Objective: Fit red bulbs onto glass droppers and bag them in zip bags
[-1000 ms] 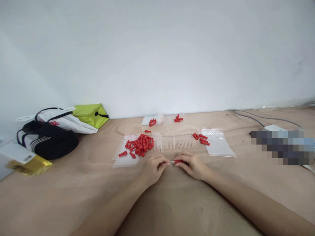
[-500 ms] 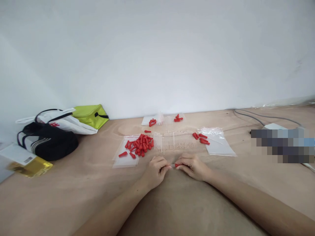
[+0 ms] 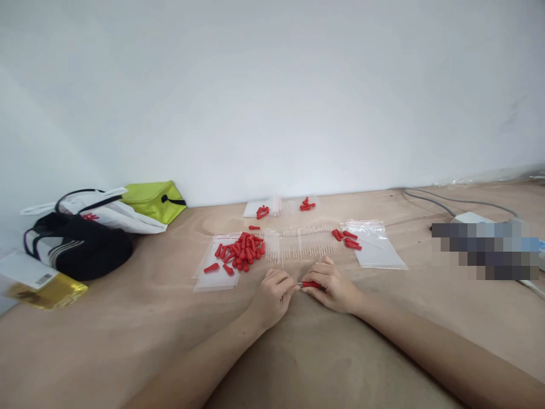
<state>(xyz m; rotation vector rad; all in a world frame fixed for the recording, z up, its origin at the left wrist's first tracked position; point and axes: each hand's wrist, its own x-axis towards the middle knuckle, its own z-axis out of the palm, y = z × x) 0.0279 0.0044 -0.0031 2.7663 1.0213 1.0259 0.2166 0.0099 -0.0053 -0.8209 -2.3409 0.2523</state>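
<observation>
Near the table's front, my left hand (image 3: pixel 275 295) pinches one end of a thin clear tube. My right hand (image 3: pixel 332 285) is closed on a red rubber bulb (image 3: pixel 312 284), which meets the tube between the two hands. Beyond them lies a row of clear tubes (image 3: pixel 298 243). A pile of red bulbs (image 3: pixel 243 250) rests left of the row, partly on clear plastic bags (image 3: pixel 216 279). Several more red bulbs (image 3: pixel 351 243) lie at the row's right end, beside another clear bag (image 3: pixel 378 253).
Small bags with red bulbs (image 3: pixel 263 212) and tubes are near the wall. At the left stand a black bag (image 3: pixel 91 250), a white bag (image 3: pixel 140 218), a green bag (image 3: pixel 155 199) and a gold packet (image 3: pixel 63 291). Grey cables (image 3: pixel 451 201) run at the right.
The fingers of my right hand have shifted, and more of the red bulb shows between them. My left hand has stayed on the tube. The view has moved slightly.
</observation>
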